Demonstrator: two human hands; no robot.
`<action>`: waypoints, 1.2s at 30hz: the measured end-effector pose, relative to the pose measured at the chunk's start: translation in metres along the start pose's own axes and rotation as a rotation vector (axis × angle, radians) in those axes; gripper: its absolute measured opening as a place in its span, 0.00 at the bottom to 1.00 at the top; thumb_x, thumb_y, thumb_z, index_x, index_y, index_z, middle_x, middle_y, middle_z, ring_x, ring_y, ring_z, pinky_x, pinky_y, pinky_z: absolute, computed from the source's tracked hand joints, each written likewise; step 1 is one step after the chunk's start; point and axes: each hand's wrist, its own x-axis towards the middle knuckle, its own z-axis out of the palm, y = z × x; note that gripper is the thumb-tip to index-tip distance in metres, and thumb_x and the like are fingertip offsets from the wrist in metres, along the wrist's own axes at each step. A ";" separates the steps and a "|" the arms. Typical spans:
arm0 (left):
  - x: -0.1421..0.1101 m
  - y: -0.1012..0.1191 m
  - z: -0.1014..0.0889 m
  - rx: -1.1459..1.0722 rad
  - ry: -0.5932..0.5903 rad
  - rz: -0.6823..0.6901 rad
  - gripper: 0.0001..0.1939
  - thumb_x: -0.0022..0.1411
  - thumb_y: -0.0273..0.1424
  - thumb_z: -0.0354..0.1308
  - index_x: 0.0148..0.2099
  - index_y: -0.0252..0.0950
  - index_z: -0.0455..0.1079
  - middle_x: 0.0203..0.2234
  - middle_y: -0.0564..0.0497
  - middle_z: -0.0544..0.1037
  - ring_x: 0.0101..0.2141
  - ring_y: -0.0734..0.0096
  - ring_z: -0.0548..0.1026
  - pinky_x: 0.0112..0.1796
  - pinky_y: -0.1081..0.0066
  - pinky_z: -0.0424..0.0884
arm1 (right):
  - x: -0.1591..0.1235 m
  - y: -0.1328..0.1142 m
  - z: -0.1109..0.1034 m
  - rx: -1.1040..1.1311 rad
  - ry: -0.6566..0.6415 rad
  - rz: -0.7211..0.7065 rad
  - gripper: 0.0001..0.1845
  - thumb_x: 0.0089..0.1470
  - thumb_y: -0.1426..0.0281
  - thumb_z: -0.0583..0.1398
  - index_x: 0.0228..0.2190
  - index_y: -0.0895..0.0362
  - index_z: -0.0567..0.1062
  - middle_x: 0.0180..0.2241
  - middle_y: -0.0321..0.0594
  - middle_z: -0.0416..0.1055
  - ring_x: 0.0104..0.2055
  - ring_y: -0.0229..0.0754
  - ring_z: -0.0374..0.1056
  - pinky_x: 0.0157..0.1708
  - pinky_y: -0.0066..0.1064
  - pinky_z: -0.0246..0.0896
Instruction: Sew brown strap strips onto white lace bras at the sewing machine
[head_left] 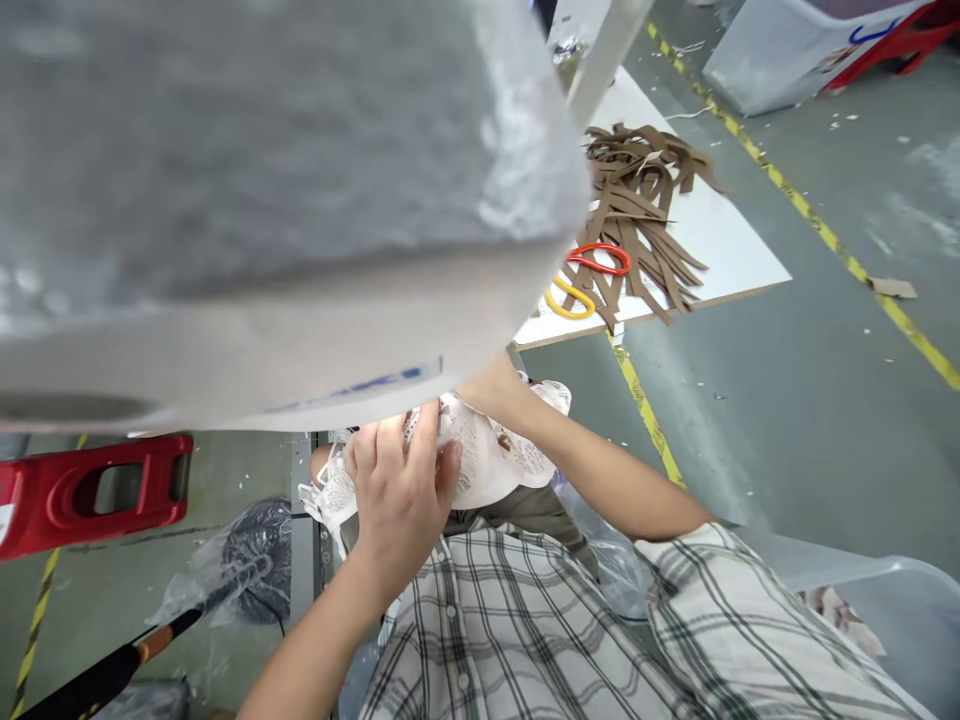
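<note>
A large translucent plastic bin (247,190) fills the upper left, tipped up close to the camera. My left hand (401,490) is closed round a bundle of white printed pieces (495,460) just under the bin's rim. My right hand (487,385) reaches up to the rim beside the bundle; its fingers are hidden behind the bin, only wrist and forearm show. My checked shirt (540,640) is below.
A white table (720,230) at the upper right carries a heap of brown strips (637,210) and red and yellow scissor handles (592,275). A red bin handle (97,490) sits left. Another clear bin (885,610) stands at the lower right. Yellow floor lines cross the grey floor.
</note>
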 end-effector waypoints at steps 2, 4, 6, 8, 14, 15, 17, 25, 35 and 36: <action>-0.002 -0.001 0.000 -0.024 0.017 -0.007 0.25 0.64 0.35 0.62 0.60 0.32 0.69 0.51 0.34 0.74 0.53 0.49 0.71 0.55 0.54 0.62 | -0.008 0.000 -0.002 0.109 0.035 0.037 0.07 0.62 0.66 0.56 0.38 0.55 0.72 0.46 0.42 0.71 0.36 0.39 0.67 0.38 0.34 0.66; -0.004 -0.003 0.000 -0.057 0.046 -0.020 0.24 0.64 0.34 0.62 0.60 0.34 0.69 0.51 0.35 0.73 0.52 0.50 0.71 0.55 0.54 0.62 | -0.020 0.001 -0.006 0.226 0.094 0.090 0.10 0.62 0.63 0.57 0.42 0.54 0.72 0.51 0.42 0.70 0.33 0.36 0.66 0.36 0.32 0.66; -0.006 -0.006 0.000 -0.111 0.088 -0.054 0.23 0.64 0.33 0.61 0.60 0.35 0.68 0.52 0.35 0.71 0.53 0.51 0.70 0.55 0.53 0.63 | -0.036 0.001 -0.009 0.323 0.128 0.142 0.11 0.62 0.61 0.58 0.43 0.53 0.72 0.50 0.42 0.70 0.34 0.35 0.67 0.38 0.33 0.66; -0.008 -0.010 0.002 -0.208 0.112 -0.119 0.23 0.64 0.32 0.60 0.60 0.36 0.65 0.53 0.36 0.70 0.54 0.51 0.69 0.54 0.54 0.64 | -0.051 0.002 -0.012 0.386 0.103 0.192 0.12 0.62 0.59 0.59 0.43 0.53 0.71 0.45 0.41 0.70 0.36 0.37 0.68 0.40 0.33 0.67; -0.013 -0.020 0.012 -0.731 -0.039 -0.507 0.18 0.69 0.38 0.55 0.58 0.37 0.63 0.52 0.40 0.71 0.51 0.59 0.73 0.48 0.62 0.71 | -0.076 -0.003 -0.013 0.390 0.022 0.211 0.15 0.58 0.57 0.63 0.40 0.53 0.70 0.40 0.40 0.69 0.40 0.41 0.68 0.42 0.35 0.67; -0.013 -0.022 0.013 -0.793 -0.059 -0.541 0.18 0.70 0.39 0.54 0.57 0.37 0.63 0.51 0.41 0.72 0.50 0.60 0.74 0.47 0.63 0.71 | -0.078 -0.004 -0.012 0.381 0.014 0.216 0.15 0.58 0.57 0.63 0.40 0.53 0.70 0.39 0.40 0.70 0.41 0.41 0.69 0.42 0.35 0.66; -0.011 -0.023 0.014 -0.845 -0.077 -0.572 0.18 0.69 0.41 0.55 0.55 0.37 0.65 0.49 0.42 0.73 0.48 0.61 0.75 0.47 0.63 0.71 | -0.080 -0.005 -0.011 0.363 -0.005 0.230 0.15 0.57 0.57 0.64 0.40 0.53 0.70 0.39 0.40 0.70 0.41 0.42 0.69 0.42 0.36 0.66; -0.004 -0.021 0.008 -0.919 -0.043 -0.656 0.20 0.68 0.44 0.56 0.55 0.38 0.66 0.47 0.43 0.75 0.44 0.64 0.75 0.41 0.69 0.72 | -0.083 -0.008 -0.009 0.371 -0.025 0.248 0.16 0.56 0.57 0.64 0.41 0.52 0.69 0.39 0.39 0.70 0.40 0.41 0.68 0.36 0.33 0.65; -0.003 -0.021 0.003 -0.908 0.014 -0.714 0.20 0.67 0.44 0.57 0.53 0.36 0.68 0.41 0.45 0.76 0.37 0.68 0.75 0.36 0.71 0.72 | -0.084 -0.014 -0.007 0.406 -0.017 0.284 0.17 0.56 0.56 0.64 0.41 0.52 0.69 0.38 0.39 0.69 0.40 0.41 0.67 0.36 0.33 0.66; -0.004 -0.021 0.003 -0.902 0.019 -0.713 0.20 0.67 0.44 0.57 0.52 0.36 0.68 0.41 0.45 0.76 0.37 0.68 0.76 0.37 0.71 0.72 | -0.085 -0.014 -0.007 0.407 -0.016 0.284 0.17 0.56 0.56 0.65 0.41 0.52 0.69 0.38 0.39 0.69 0.40 0.41 0.67 0.37 0.33 0.66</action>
